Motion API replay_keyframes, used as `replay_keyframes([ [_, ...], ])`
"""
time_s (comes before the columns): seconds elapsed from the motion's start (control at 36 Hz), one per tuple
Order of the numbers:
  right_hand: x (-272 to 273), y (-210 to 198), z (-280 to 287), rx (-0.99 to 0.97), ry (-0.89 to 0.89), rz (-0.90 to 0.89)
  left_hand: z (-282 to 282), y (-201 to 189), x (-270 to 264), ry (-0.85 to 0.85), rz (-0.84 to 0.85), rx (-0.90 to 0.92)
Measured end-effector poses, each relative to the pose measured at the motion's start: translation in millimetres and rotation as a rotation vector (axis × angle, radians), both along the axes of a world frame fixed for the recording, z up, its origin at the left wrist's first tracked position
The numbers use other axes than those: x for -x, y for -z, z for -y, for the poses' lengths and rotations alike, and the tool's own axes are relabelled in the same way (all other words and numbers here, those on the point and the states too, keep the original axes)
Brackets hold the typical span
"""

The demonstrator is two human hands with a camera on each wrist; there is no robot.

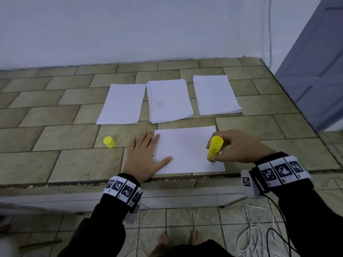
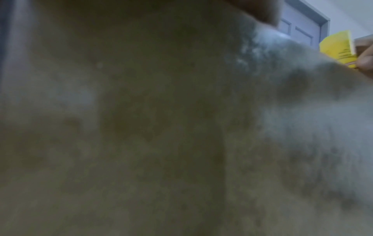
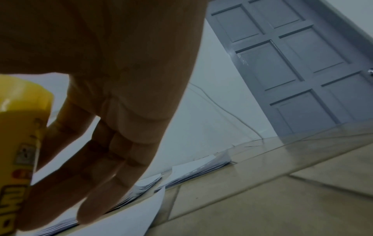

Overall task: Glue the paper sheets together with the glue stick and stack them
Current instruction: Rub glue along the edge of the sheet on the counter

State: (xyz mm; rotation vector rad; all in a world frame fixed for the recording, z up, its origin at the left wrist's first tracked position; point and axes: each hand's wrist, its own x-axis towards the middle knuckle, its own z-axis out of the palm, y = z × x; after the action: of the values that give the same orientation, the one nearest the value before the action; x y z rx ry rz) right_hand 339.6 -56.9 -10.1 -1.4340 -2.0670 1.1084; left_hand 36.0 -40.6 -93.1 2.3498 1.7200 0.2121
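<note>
From my head view I see a tiled counter (image 1: 70, 138) against a white wall, with a grey door (image 3: 292, 63) that the right wrist view shows in full. Three paper stacks (image 1: 168, 101) lie in a row at the back. Nearer me lies a single sheet (image 1: 185, 151). My left hand (image 1: 144, 156) presses flat on its left edge, fingers straight. My right hand (image 1: 239, 147) grips the yellow glue stick (image 1: 214, 148), its lower end on the sheet's right side. Only the head view shows the yellow cap (image 1: 109, 142), lying left of the sheet. The left wrist view is mostly blurred.
</note>
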Motion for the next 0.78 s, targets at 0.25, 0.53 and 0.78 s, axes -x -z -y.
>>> replay_keyframes([
  [0.25,-2,-1,-1,-0.015,-0.055,0.077,0,-1,0,0.005,-0.007,0.004],
  [0.53,-7,-1,-37,-0.054,0.037,0.094,0,-1,1,0.007,-0.011,0.003],
  [0.78,-5,-1,-69,-0.11,0.079,0.134,0,0,1,0.004,-0.01,0.009],
])
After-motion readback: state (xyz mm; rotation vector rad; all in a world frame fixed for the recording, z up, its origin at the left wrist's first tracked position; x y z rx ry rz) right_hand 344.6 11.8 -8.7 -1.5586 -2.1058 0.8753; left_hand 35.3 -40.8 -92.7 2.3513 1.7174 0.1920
